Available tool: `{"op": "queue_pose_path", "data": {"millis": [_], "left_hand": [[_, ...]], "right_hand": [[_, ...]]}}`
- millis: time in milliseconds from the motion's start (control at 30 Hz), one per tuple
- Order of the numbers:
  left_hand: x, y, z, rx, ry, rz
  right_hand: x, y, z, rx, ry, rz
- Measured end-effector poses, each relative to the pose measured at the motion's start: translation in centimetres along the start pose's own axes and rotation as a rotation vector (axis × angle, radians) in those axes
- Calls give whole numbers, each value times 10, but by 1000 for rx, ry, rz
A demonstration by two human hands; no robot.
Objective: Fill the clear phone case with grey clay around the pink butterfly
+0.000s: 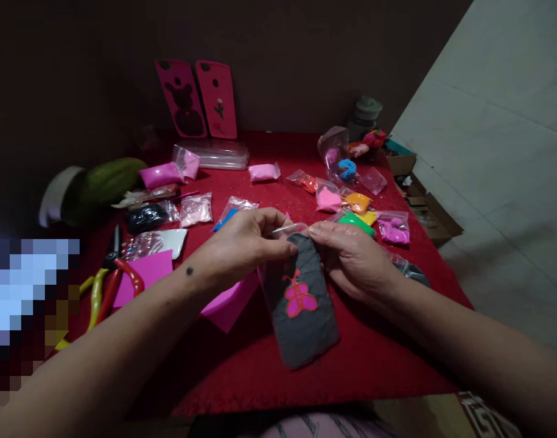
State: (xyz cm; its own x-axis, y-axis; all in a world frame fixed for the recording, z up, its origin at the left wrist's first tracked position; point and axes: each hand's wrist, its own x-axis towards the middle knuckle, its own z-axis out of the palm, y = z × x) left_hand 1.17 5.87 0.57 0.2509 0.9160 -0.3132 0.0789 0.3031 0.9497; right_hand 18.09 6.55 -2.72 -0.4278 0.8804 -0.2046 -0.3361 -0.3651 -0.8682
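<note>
Between my hands is a clear phone case (305,331) covered with a grey clay-like layer. A pink butterfly (301,298) with orange outlines decorates its middle. My left hand (253,240) grips the top left of the case, thumb over the grey layer. At the top right edge, my right hand (355,255) pinches the case with thumb and fingers. The lower end of the case tilts toward me. Beneath and left of it lies a pink sheet (230,304), partly covered by my left hand and the case.
Two decorated pink phone cases (217,100) stand upright at the back. Bags of coloured clay, such as a green one (357,224), lie across the red cloth (374,365). Pliers (111,267) with red and yellow handles are at left. Cardboard boxes (427,210) stand beyond the right edge.
</note>
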Motion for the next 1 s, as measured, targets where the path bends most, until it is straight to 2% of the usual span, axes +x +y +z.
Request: {"op": "queue_pose_path", "data": {"millis": [133, 333, 533, 767, 1000], "left_hand": [[1, -3, -4, -25, -26, 2], [4, -8, -14, -17, -136, 25], [4, -11, -8, -22, -60, 44], [6, -14, -13, -58, -146, 21], [5, -17, -10, -61, -77, 49]], "right_hand": [[1, 1, -1, -2, 9, 24], [1, 0, -1, 18, -22, 15], [1, 1, -3, 17, -3, 12], [1, 2, -3, 27, -15, 18], [1, 2, -4, 5, 10, 3]]}}
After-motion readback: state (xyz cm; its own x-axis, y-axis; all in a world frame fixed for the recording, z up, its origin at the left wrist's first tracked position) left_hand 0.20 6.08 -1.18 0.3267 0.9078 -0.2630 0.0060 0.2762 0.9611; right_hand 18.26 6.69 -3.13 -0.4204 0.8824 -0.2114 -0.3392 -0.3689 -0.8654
